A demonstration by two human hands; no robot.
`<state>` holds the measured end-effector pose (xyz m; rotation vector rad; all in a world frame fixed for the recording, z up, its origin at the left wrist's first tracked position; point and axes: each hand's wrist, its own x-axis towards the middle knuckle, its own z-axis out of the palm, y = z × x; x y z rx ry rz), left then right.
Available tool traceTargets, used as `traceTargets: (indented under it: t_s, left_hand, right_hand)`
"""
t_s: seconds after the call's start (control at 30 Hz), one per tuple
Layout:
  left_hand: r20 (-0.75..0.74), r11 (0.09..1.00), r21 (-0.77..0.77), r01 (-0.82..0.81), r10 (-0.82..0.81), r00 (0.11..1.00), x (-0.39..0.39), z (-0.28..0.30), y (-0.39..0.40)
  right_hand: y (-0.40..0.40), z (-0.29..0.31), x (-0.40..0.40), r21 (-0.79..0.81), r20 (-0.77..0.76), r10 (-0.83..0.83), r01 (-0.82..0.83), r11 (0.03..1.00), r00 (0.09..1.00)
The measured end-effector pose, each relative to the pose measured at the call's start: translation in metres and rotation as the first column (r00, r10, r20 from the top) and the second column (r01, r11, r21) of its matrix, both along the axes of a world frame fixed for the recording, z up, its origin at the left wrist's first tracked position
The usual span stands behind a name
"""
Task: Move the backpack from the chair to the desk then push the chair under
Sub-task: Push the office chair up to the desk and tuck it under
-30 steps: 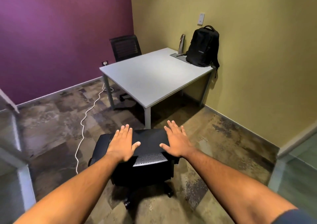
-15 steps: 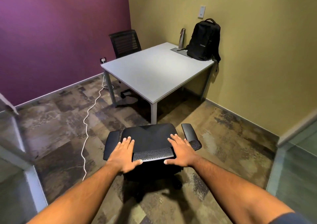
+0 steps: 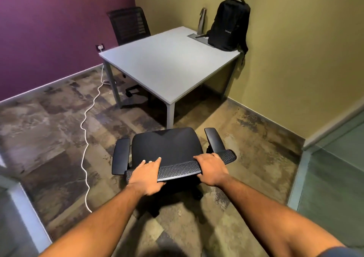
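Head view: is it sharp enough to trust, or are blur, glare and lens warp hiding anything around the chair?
Head view: mostly sharp at the centre; the left hand is slightly motion-blurred, the right hand crisper, both on the chair backrest. Wide-angle warp bends walls and floor at the edges. Soft glare whitens the desk; the backpack reads dark, with little detail. Shadow hides the chair base.

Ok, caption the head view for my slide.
Both hands, left and right, grip the chair backrest, short of the desk; backpack already on top.
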<state>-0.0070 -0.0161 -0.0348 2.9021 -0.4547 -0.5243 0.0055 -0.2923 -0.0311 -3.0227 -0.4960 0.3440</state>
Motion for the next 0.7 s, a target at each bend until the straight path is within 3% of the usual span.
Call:
traceTargets:
  t_s: [0.37,0.7]
  left_hand:
    - [0.135,0.997,0.043,-0.063,0.056,0.989,-0.003,-0.010,-0.003]
    - [0.048,0.994,0.106,-0.039,0.035,0.998,-0.018,-0.007,-0.007]
  right_hand:
    - [-0.017,-0.009,0.014,-0.047,0.042,0.044,-0.042,0.998,0.998]
    - [-0.018,-0.005,-0.009,-0.114,0.003,0.089,-0.088,0.990,0.996]
